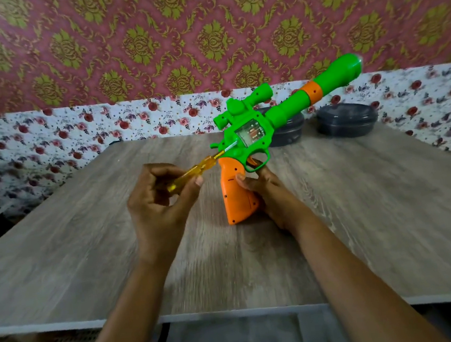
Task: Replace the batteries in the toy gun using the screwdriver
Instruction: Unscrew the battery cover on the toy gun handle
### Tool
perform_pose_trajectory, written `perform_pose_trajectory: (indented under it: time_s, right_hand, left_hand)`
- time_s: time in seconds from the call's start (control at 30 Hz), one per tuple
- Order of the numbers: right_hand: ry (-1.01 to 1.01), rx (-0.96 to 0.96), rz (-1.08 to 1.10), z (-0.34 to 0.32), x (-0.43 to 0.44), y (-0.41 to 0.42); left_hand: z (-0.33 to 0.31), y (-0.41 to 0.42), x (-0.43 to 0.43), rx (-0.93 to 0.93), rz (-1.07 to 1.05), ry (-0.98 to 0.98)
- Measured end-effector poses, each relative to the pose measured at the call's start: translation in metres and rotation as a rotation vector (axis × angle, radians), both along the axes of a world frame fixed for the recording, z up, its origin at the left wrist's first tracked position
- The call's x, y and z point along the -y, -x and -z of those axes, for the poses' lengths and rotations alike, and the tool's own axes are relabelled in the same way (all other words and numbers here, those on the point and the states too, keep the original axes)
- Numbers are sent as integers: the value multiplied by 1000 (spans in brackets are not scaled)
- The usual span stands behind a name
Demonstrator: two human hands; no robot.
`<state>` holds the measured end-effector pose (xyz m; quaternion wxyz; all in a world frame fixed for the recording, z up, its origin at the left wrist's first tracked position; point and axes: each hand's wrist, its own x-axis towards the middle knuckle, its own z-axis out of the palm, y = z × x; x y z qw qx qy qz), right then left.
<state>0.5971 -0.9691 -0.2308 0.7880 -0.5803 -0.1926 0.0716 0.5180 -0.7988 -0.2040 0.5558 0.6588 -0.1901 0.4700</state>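
The step in hand looks like loosening a screw. The left hand point(163, 202) pinches the screwdriver point(191, 171) by its clear yellow handle with curled fingers, and the tip meets the rear of the green frame. To do this well, the blade should seat squarely in the screw head, in line with the screw, with firm inward pressure and slow turns; I cannot tell whether the tip sits in a screw. The right hand point(265, 191) wraps the grip from behind, thumb on its side, and should brace it hard against the counter point(88, 255).

The toy gun point(241, 119) stands near the counter's middle, butt down and barrel slanting up toward the far right corner. It is bright green with an orange grip, an orange barrel band, a scope on top and a clear window in its side.
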Motion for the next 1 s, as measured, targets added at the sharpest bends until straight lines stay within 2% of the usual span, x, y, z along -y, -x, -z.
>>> perform_pose_trajectory:
  time_s: [0.17, 0.37, 0.57, 1.0]
  right_hand:
    - [-19, 3, 19, -1, -2, -2]
    - [-8, -46, 49, -1, -2, -3]
    - [-32, -65, 30, -1, -1, -2]
    - [-25, -94, 43, 0, -1, -3]
  left_hand:
    - [-2, 0, 1, -2, 100, 160]
    - [6, 6, 11, 116, -208, -115]
    - [7, 6, 15, 148, -317, -316]
    - [10, 4, 16, 140, -317, -352]
